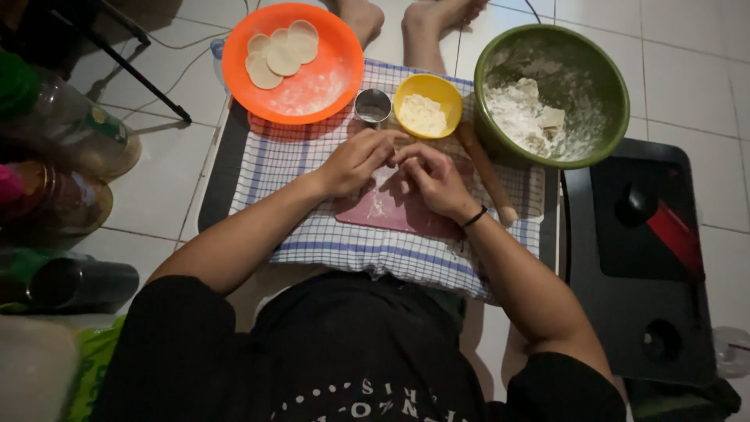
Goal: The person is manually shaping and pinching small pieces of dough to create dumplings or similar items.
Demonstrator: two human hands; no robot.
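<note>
Head view: both the left hand (355, 160) and right hand (433, 180) pinch a small piece of dough (388, 170), probably folding it, over the pink mat (391, 212). The mat lies mid-cloth (312, 227), the yellow bowl (427, 105) at the cloth's far edge.

At 11 o'clock the orange plate (328, 47) looks like smooth, glossy plastic, dusted with matt white flour, and the pale dough rounds (281, 51) on it are soft and matt. The cup (373, 105) at 12 is shiny metal. Beside it the yellow bowl (445, 90) is smooth plastic, its filling (423, 115) crumbly. The green bowl (617, 94) at 1 o'clock is plastic too, smeared with powdery flour (519, 117). The rolling pin (486, 172) looks like matt wood. The checked cloth (289, 164) is woven fabric; the pink board (406, 211) at the centre is matt.
</note>
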